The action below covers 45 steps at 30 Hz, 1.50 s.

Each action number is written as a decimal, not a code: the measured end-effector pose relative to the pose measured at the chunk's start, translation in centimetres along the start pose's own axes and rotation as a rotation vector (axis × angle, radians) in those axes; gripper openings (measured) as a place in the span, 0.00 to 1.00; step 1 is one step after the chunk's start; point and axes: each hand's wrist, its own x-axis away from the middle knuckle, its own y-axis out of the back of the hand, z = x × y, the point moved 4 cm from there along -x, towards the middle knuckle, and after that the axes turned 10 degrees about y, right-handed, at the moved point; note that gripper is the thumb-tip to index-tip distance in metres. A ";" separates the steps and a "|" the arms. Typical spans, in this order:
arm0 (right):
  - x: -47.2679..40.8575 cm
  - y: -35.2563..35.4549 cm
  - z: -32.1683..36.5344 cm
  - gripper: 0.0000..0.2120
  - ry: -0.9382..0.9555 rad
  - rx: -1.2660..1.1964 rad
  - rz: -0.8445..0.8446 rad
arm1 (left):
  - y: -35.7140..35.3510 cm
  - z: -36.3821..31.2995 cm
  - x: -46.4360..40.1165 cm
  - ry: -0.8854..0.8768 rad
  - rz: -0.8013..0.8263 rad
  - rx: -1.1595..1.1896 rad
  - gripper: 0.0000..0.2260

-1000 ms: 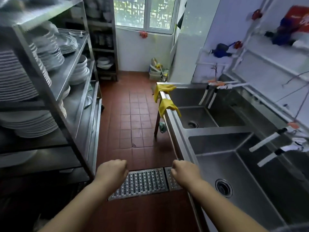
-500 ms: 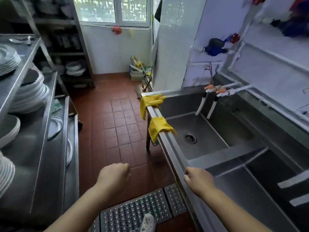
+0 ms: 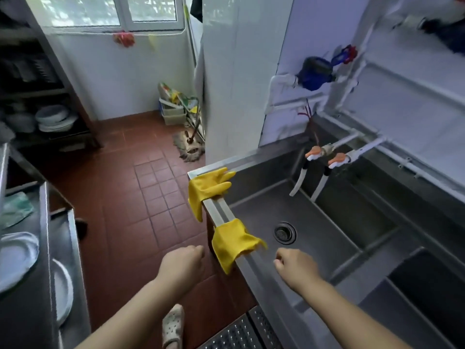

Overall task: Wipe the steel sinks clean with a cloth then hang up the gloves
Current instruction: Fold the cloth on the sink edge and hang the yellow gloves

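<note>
Two yellow rubber gloves hang over the front rim (image 3: pixel 221 212) of the steel sinks. The far glove (image 3: pixel 205 188) lies at the corner with its fingers pointing into the basin. The near glove (image 3: pixel 232 244) drapes over the rim just ahead of my hands. My left hand (image 3: pixel 182 264) hovers over the red floor to the left of the near glove, fingers curled, holding nothing. My right hand (image 3: pixel 295 267) hovers over the rim to the right of that glove, fingers curled, also holding nothing. The far basin has a round drain (image 3: pixel 284 232). No cloth is visible.
Two white taps with orange handles (image 3: pixel 327 156) hang over the far basin. A steel rack with plates (image 3: pixel 17 258) stands on the left. A mop (image 3: pixel 190 147) and crates (image 3: pixel 173 112) sit by the back wall. A metal floor grate (image 3: pixel 239 333) and a sandalled foot (image 3: pixel 172 326) are below me.
I have walked forward along the sinks, so the gloves are much nearer. Both hands stayed curled in front of me, now flanking the near glove.
</note>
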 end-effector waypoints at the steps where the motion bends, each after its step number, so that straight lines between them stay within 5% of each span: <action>1: -0.9 0.0 -0.1 0.10 -0.029 -0.018 -0.005 | 0.1 -0.2 -1.7 -0.035 0.006 0.012 0.13; 14: -7.6 -1.2 3.1 0.10 -0.489 -0.167 -0.015 | -2.9 -3.2 -17.5 -0.472 0.207 -0.009 0.15; 22: -9.3 -2.9 3.9 0.11 -0.569 -0.216 -0.038 | -4.2 -4.6 -19.7 -0.425 0.216 0.025 0.08; 27: -11.6 -2.9 3.3 0.11 -0.455 -0.321 -0.054 | -3.8 -5.6 -19.7 -0.494 0.235 0.115 0.03; 33: -16.0 -1.9 3.6 0.27 -0.086 -0.414 -0.027 | -1.4 -5.5 -18.8 -0.664 0.367 0.309 0.08; 37: -18.3 -1.9 3.5 0.23 0.050 -0.366 0.091 | 0.6 -4.7 -19.0 -0.688 0.379 0.288 0.09; 45: -23.4 0.8 3.3 0.06 0.070 -0.333 0.030 | 1.6 0.3 -22.1 -0.222 0.314 0.355 0.13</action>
